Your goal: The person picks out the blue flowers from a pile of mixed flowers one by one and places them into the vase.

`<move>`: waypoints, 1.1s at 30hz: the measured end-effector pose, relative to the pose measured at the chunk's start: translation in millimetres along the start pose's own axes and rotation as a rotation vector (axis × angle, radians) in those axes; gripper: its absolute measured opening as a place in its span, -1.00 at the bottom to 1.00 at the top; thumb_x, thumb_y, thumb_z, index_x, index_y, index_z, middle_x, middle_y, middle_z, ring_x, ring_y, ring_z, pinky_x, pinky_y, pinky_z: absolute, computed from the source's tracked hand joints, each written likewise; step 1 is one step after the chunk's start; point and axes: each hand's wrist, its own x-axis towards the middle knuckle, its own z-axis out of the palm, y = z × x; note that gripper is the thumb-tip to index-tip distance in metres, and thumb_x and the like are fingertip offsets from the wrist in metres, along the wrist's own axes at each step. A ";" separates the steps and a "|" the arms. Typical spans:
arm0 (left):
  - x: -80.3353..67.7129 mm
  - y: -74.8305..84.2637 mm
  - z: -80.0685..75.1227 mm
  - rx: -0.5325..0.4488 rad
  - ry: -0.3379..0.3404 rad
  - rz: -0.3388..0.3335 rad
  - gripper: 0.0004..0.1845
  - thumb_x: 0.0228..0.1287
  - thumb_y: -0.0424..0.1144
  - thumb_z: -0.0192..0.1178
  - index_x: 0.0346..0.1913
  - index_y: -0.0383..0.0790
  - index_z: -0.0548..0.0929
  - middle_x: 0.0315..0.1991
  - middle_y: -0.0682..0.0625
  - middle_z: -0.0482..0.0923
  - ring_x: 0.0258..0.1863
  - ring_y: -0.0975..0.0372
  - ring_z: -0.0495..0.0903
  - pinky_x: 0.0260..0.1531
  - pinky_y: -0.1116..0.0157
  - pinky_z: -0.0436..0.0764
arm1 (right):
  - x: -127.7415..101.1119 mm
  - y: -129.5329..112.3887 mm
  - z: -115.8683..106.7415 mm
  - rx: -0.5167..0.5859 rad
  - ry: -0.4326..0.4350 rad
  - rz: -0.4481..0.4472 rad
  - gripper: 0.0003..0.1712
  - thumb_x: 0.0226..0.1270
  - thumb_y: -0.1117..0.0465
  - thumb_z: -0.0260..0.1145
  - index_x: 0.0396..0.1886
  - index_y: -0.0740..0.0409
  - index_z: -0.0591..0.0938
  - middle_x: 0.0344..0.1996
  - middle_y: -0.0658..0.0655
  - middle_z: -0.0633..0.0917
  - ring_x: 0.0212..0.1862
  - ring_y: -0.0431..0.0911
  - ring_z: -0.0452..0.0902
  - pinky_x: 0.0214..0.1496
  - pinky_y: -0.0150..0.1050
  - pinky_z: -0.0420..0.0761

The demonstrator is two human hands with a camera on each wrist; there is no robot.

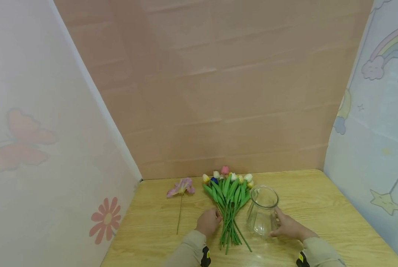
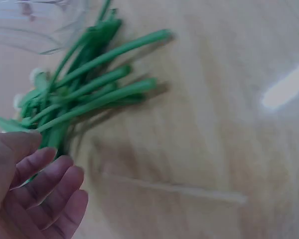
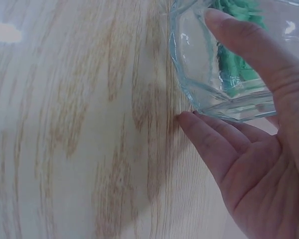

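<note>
A bundle of artificial tulips (image 1: 232,193) lies on the table, with yellow, white, pink and blue heads at the far end and green stems (image 2: 89,89) crossing toward me. My left hand (image 1: 208,221) is at the left side of the stems. In the left wrist view its fingers (image 2: 52,174) are loosely bent, and the thumb tip meets a stem edge. To the right, a clear glass vase (image 1: 261,218) stands upright. My right hand (image 1: 290,226) is at its right side, fingers (image 3: 209,139) fairly straight along the glass near the tabletop and thumb across the other side.
A single purple flower (image 1: 181,187) with a thin stem lies to the left of the bundle. The wooden table (image 1: 319,207) meets a brown back wall (image 1: 232,111) and pale printed side walls.
</note>
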 end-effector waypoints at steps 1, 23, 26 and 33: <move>-0.8 -0.9 3.3 -0.005 -0.015 0.008 -0.87 0.34 -0.22 0.20 -0.37 -0.15 0.60 -0.56 0.09 0.54 -0.67 0.35 0.34 -0.65 0.37 0.32 | -0.2 -0.1 0.0 0.005 -0.001 0.003 0.40 0.01 0.18 0.55 0.46 0.41 -0.34 0.19 0.85 0.12 0.08 0.61 0.37 0.06 0.25 0.51; -1.1 9.5 0.7 -0.093 0.097 -0.047 -0.92 0.33 -0.34 0.19 -0.33 -0.25 0.63 -0.56 0.05 0.54 -0.64 0.32 0.38 -0.64 0.34 0.36 | -3.2 -6.8 0.2 0.045 -0.042 0.018 0.37 0.06 0.16 0.52 0.46 0.40 -0.36 0.23 0.82 0.08 0.10 0.58 0.38 0.05 0.20 0.54; 0.5 13.1 -8.8 -0.110 0.195 -0.063 -0.93 0.34 -0.37 0.15 -0.27 -0.30 0.62 -0.52 0.00 0.55 -0.66 0.32 0.38 -0.65 0.35 0.37 | -3.1 -7.0 -0.5 0.027 -0.034 0.022 0.37 0.06 0.15 0.53 0.46 0.40 -0.34 0.22 0.82 0.10 0.09 0.57 0.40 0.05 0.22 0.53; 1.9 13.8 -30.9 -0.159 0.369 0.007 -0.92 0.42 -0.32 0.09 -0.18 -0.27 0.55 -0.44 0.04 0.49 -0.70 0.44 0.30 -0.72 0.44 0.31 | -2.5 -7.3 -1.0 0.007 -0.035 0.036 0.33 0.09 0.16 0.51 0.45 0.42 -0.32 0.22 0.82 0.10 0.08 0.56 0.42 0.02 0.23 0.54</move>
